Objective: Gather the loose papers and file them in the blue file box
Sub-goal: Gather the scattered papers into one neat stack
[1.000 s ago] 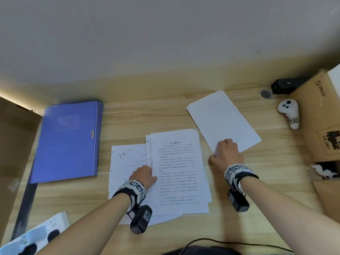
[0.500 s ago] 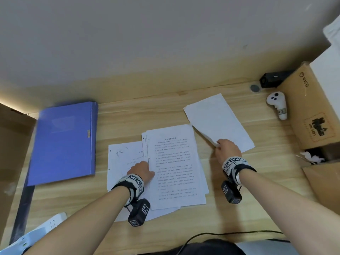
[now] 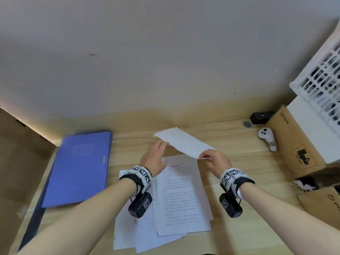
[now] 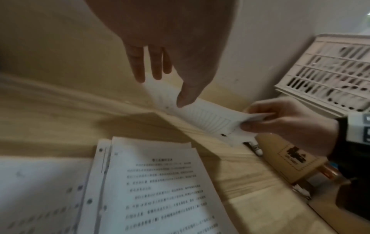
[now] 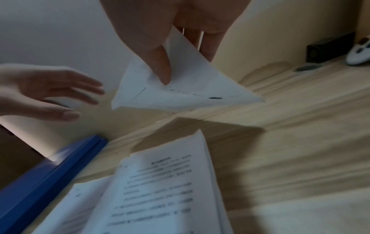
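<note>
One loose sheet [image 3: 184,142] is up in the air above the middle of the table [image 3: 248,199], toward its back edge. The right hand [image 3: 214,161] pinches its near corner between thumb and fingers. The left hand [image 3: 153,159] reaches for its other end with straight, spread fingers. The stack of papers [image 3: 182,196] lies flat under both hands. The blue file box [image 3: 79,168] lies shut by the table's left edge.
</note>
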`<state>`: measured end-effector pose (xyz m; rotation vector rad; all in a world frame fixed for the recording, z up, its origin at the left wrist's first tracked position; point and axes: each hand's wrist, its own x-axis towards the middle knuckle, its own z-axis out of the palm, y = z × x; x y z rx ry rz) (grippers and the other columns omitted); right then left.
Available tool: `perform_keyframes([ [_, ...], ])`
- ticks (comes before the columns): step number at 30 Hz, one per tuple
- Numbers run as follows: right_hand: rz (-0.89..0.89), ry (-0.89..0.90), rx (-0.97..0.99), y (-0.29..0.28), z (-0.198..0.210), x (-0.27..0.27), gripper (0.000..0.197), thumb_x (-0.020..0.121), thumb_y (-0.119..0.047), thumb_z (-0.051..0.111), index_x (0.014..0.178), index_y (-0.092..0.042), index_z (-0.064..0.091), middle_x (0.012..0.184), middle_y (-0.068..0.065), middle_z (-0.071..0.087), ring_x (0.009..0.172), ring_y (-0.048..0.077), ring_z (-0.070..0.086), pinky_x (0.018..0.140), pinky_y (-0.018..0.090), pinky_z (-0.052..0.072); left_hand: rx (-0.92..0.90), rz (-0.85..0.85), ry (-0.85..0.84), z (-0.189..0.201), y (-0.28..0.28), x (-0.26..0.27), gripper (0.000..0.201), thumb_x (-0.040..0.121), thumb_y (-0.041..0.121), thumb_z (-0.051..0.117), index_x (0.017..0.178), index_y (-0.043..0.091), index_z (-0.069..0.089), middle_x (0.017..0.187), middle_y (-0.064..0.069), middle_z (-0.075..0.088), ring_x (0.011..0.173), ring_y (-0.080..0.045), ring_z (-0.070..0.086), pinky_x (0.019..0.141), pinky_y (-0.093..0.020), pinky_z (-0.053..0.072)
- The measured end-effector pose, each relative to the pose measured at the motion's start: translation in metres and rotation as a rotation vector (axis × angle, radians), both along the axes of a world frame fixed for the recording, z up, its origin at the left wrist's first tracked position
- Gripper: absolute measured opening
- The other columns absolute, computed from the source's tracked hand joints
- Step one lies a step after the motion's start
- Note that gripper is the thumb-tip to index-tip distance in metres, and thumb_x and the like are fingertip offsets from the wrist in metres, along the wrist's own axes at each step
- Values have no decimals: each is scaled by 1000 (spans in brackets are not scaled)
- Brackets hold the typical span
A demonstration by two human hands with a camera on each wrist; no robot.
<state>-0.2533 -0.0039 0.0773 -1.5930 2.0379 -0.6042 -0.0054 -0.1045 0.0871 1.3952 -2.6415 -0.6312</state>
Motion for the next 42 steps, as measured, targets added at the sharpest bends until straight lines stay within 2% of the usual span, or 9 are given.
perform_keyframes([
  [3, 105, -29, -90, -4, 16, 15, 23, 76, -9, 59, 79, -26, 73, 86, -13, 73, 86, 11, 66, 79, 37, 53, -88, -153, -110, 13, -1, -4, 81, 83, 26, 68, 151, 25, 25, 162, -3, 18, 147, -25, 22, 118, -44, 26],
  [6, 157, -49, -174, -9, 33, 26, 21, 82, -9, 64, 86, -27, 75, 90, -15, 74, 88, 6, 67, 83, 36, 55, -137, -147, -101, 16, 3, -4, 51, 90, 35, 62, 139, 26, 48, 147, -3, 48, 136, -24, 42, 118, -48, 24],
  [9, 113, -59, -278, -13, 51, 31, 18, 88, -14, 66, 102, -20, 74, 102, -7, 74, 98, 10, 65, 91, 37, 53, -41, -19, 73, 18, 7, 1, 26, 98, 33, 52, 111, 24, 72, 100, 1, 75, 88, -19, 68, 93, -39, 52],
  [13, -94, -28, -330, -17, 64, 25, 55, 85, -27, 71, 135, -16, 51, 135, -1, 56, 128, 16, 46, 109, 28, 31, 117, 230, 286, 27, 5, 11, 30, 97, 31, 53, 91, 10, 75, 76, -6, 72, 69, -28, 67, 59, -31, 50],
  [18, -234, -161, 1, -10, 40, 15, 93, 83, -45, 69, 154, -16, 17, 161, 3, 21, 150, 28, 12, 120, 49, 20, 355, 444, 603, 23, -4, 28, 33, 93, 30, 59, 92, -1, 70, 76, -6, 65, 68, -19, 59, 61, -36, 52],
  [26, -248, -559, 25, -8, 4, 22, 83, 81, -49, 70, 147, -14, 33, 139, 5, 54, 119, 20, 56, 98, 39, 49, 550, 434, 680, 15, 17, 37, 24, 95, 19, 61, 114, 8, 69, 105, -2, 72, 96, -17, 68, 85, -30, 55],
  [31, -263, -178, -220, -9, 0, 22, 85, 82, -40, 69, 151, -17, 24, 156, 5, 32, 143, 23, 32, 117, 44, 29, 437, 231, 205, 1, 26, 37, 22, 94, 29, 57, 79, 14, 64, 71, 4, 61, 63, -16, 57, 57, -26, 43],
  [36, 195, 85, -153, -12, 11, 32, 82, 81, -50, 69, 150, -25, 31, 156, -4, 31, 144, 15, 23, 120, 41, 22, 266, -145, -274, 3, 31, 21, 34, 94, 35, 54, 67, 18, 43, 67, 2, 48, 60, -18, 48, 53, -29, 33],
  [42, 427, 167, 150, -11, 0, 45, 28, 87, -50, 62, 94, -24, 70, 91, -4, 72, 87, 17, 64, 84, 35, 50, 325, -141, -237, 7, 23, -7, 33, 80, 48, 66, 69, 17, 62, 64, 4, 60, 53, -12, 50, 55, -29, 41],
])
